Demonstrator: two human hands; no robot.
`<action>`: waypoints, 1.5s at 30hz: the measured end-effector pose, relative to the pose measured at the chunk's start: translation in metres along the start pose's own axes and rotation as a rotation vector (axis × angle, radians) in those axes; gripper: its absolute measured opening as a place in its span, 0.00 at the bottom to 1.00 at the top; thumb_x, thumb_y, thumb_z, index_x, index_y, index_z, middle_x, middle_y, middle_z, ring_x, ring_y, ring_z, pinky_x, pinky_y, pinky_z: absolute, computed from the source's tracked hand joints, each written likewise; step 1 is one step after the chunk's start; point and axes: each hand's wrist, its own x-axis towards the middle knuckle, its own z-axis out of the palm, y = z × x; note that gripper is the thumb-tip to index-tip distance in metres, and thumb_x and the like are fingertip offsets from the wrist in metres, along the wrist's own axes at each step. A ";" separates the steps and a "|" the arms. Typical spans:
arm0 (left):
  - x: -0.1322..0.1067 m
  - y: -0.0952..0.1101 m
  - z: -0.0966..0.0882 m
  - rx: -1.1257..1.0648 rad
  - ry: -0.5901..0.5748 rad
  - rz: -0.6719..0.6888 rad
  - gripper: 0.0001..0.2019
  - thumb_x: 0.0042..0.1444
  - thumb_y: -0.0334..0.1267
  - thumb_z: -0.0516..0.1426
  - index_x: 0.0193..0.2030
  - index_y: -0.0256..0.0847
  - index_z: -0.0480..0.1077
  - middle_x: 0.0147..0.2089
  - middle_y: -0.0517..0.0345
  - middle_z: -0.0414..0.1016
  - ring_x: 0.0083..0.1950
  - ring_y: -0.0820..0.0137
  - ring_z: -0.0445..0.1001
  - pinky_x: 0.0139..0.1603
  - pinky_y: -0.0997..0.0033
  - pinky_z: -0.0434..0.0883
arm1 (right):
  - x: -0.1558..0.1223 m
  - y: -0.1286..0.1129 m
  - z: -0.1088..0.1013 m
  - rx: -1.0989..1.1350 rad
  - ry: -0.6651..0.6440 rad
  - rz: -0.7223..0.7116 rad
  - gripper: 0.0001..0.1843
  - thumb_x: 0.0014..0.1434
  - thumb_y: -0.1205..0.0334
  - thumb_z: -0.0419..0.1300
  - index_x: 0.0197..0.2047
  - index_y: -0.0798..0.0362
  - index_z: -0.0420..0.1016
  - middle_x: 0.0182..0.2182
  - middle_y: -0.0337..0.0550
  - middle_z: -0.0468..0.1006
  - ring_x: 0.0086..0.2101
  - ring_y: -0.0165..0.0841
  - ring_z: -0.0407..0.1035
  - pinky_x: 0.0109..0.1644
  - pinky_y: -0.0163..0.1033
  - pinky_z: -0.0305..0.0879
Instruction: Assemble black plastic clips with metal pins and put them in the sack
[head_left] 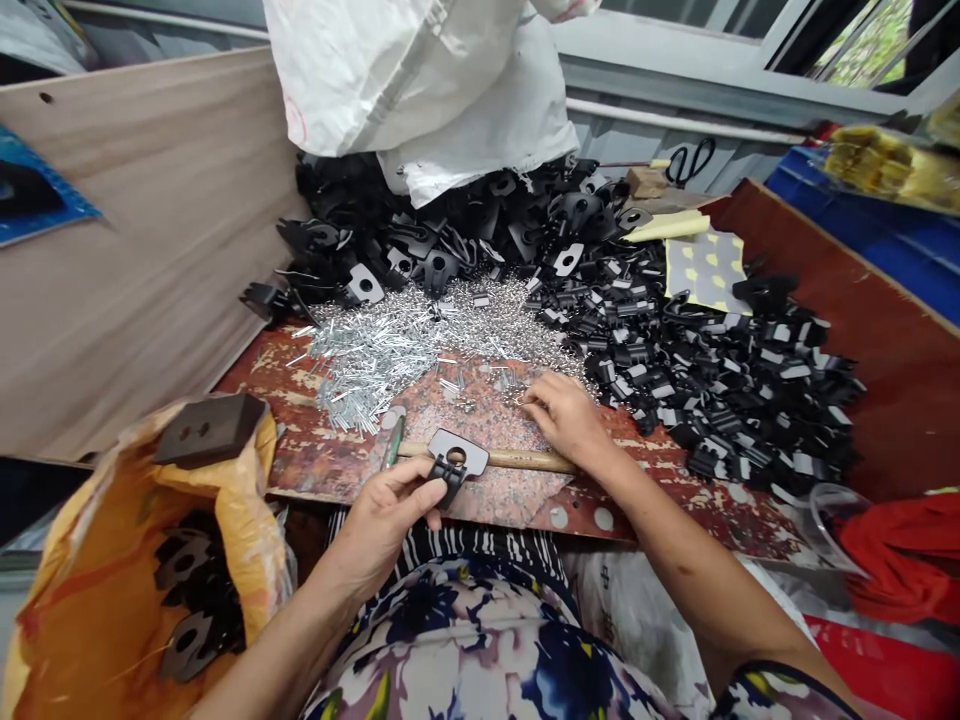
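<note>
My left hand (401, 505) grips a black plastic clip (457, 462) with a flat grey face and a round hole, held just above the table's front edge. Behind the clip a hammer (525, 459) lies across the table, its wooden handle pointing right and its green head at the left. My right hand (559, 415) is beyond the handle, thumb and fingers pinched together at the near edge of the small shiny metal pieces (510, 325). Whatever is between those fingertips is too small to make out. Thin metal pins (375, 350) lie heaped to the left.
Black plastic parts (442, 240) are piled at the back, and smaller black parts (660, 340) on the right. A white sack (420, 80) hangs over the pile. At left, an orange-yellow bag (75, 560) holds black clips beside a wooden board (135, 240). Red cloth (907, 560) lies at right.
</note>
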 end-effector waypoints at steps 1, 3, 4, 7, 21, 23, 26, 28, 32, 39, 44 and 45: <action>0.001 -0.001 -0.002 0.007 0.009 -0.008 0.13 0.53 0.47 0.67 0.32 0.39 0.78 0.33 0.59 0.72 0.25 0.76 0.66 0.30 0.72 0.63 | 0.000 0.002 -0.003 0.116 0.012 0.055 0.07 0.65 0.65 0.57 0.34 0.51 0.73 0.35 0.41 0.77 0.38 0.35 0.69 0.47 0.42 0.61; 0.002 -0.001 -0.004 0.039 0.021 -0.009 0.12 0.54 0.47 0.66 0.34 0.39 0.78 0.33 0.59 0.73 0.25 0.75 0.67 0.31 0.70 0.63 | -0.001 0.004 -0.009 0.366 0.025 0.188 0.06 0.63 0.62 0.58 0.33 0.51 0.71 0.31 0.38 0.75 0.34 0.32 0.68 0.43 0.39 0.64; 0.003 0.000 -0.004 0.070 0.023 0.003 0.12 0.55 0.47 0.65 0.34 0.40 0.78 0.32 0.59 0.73 0.25 0.74 0.67 0.31 0.70 0.64 | -0.001 0.003 -0.012 0.487 0.025 0.248 0.06 0.61 0.60 0.59 0.32 0.51 0.70 0.29 0.36 0.74 0.32 0.31 0.68 0.41 0.39 0.64; 0.005 0.009 -0.002 0.297 0.006 0.146 0.10 0.58 0.45 0.61 0.31 0.42 0.76 0.30 0.58 0.73 0.29 0.69 0.70 0.34 0.66 0.66 | -0.005 -0.013 -0.018 0.824 -0.113 0.347 0.10 0.57 0.56 0.64 0.33 0.51 0.70 0.28 0.35 0.74 0.30 0.29 0.69 0.38 0.37 0.66; -0.009 0.030 0.004 1.018 -0.181 0.674 0.12 0.62 0.34 0.57 0.26 0.43 0.69 0.28 0.58 0.73 0.31 0.65 0.66 0.37 0.61 0.61 | -0.002 -0.075 0.000 1.077 -0.911 0.335 0.18 0.53 0.51 0.71 0.38 0.51 0.70 0.23 0.34 0.76 0.25 0.29 0.70 0.31 0.34 0.66; -0.008 0.031 -0.001 0.956 -0.096 0.624 0.13 0.60 0.35 0.58 0.24 0.44 0.66 0.26 0.59 0.69 0.31 0.65 0.64 0.36 0.62 0.60 | 0.016 -0.062 -0.006 0.835 -0.732 0.269 0.07 0.60 0.57 0.64 0.40 0.51 0.74 0.28 0.37 0.78 0.29 0.30 0.71 0.34 0.36 0.66; -0.004 0.031 -0.009 0.742 0.010 0.473 0.14 0.57 0.38 0.59 0.22 0.44 0.64 0.24 0.60 0.65 0.31 0.66 0.63 0.35 0.64 0.60 | 0.054 -0.032 -0.010 0.098 -0.299 0.118 0.13 0.66 0.70 0.52 0.43 0.51 0.78 0.38 0.42 0.81 0.37 0.31 0.73 0.43 0.37 0.65; 0.000 0.029 -0.012 0.519 0.012 0.345 0.14 0.56 0.40 0.60 0.22 0.43 0.65 0.25 0.60 0.64 0.30 0.67 0.62 0.33 0.66 0.60 | 0.078 -0.014 -0.007 -0.191 -0.228 0.033 0.16 0.63 0.75 0.51 0.41 0.52 0.79 0.37 0.43 0.82 0.38 0.32 0.73 0.44 0.37 0.63; 0.007 0.021 -0.015 0.113 0.031 0.118 0.17 0.53 0.43 0.62 0.19 0.41 0.64 0.25 0.61 0.61 0.27 0.72 0.59 0.24 0.73 0.58 | 0.104 -0.002 0.009 -0.298 -0.338 -0.091 0.14 0.59 0.78 0.55 0.39 0.53 0.79 0.36 0.46 0.81 0.40 0.35 0.72 0.44 0.37 0.60; 0.011 0.018 -0.022 -0.318 0.129 -0.048 0.14 0.45 0.44 0.69 0.24 0.38 0.72 0.24 0.64 0.63 0.22 0.78 0.57 0.19 0.78 0.63 | 0.108 0.000 0.011 -0.400 -0.344 -0.197 0.17 0.55 0.80 0.54 0.44 0.57 0.77 0.36 0.52 0.80 0.40 0.40 0.72 0.45 0.41 0.62; 0.011 0.021 -0.025 -0.493 0.133 0.008 0.14 0.47 0.46 0.69 0.28 0.37 0.76 0.28 0.58 0.70 0.25 0.74 0.64 0.18 0.77 0.65 | 0.070 -0.027 -0.011 0.018 -0.019 -0.078 0.06 0.60 0.70 0.61 0.38 0.52 0.79 0.33 0.42 0.82 0.33 0.35 0.75 0.40 0.40 0.68; 0.012 0.021 -0.024 -0.517 0.142 0.014 0.14 0.48 0.47 0.68 0.29 0.37 0.76 0.28 0.57 0.71 0.25 0.74 0.65 0.17 0.76 0.65 | 0.058 -0.041 -0.014 0.174 0.038 -0.059 0.04 0.60 0.67 0.62 0.38 0.50 0.79 0.33 0.39 0.83 0.33 0.34 0.76 0.40 0.40 0.69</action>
